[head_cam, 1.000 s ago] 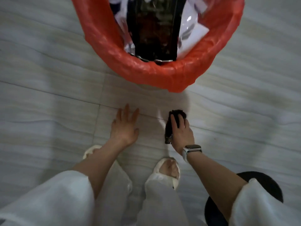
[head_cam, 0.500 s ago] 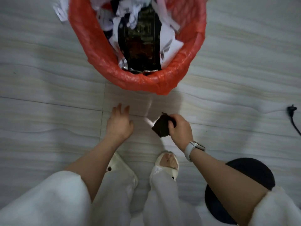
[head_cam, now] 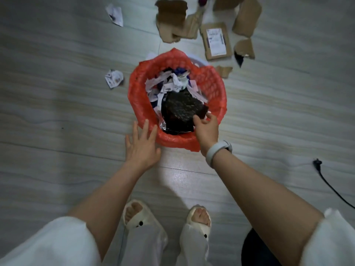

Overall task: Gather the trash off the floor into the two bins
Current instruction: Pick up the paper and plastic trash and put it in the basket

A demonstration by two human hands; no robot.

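Observation:
A bin lined with a red bag (head_cam: 138, 104) stands on the floor ahead of me, holding torn white paper and a large black foil wrapper (head_cam: 180, 112). My right hand (head_cam: 206, 129) reaches over the bin's near right rim and pinches a small dark scrap (head_cam: 204, 112) between thumb and fingers, just above the black wrapper. My left hand (head_cam: 141, 144) is flat with fingers spread, its fingertips at the bin's near left rim. A crumpled paper (head_cam: 114, 78) lies left of the bin.
Torn cardboard pieces (head_cam: 171, 18) and a flat labelled box (head_cam: 216, 41) lie behind the bin, with a paper scrap (head_cam: 115, 14) at the far left. A black cable with plug (head_cam: 330, 185) runs along the right. A dark round object (head_cam: 255, 248) sits by my right knee.
My right hand lifted the dark scrap off the floor and carried it forward over the bin. The left hand moved up to the bin's rim. The view pulled back, showing more litter.

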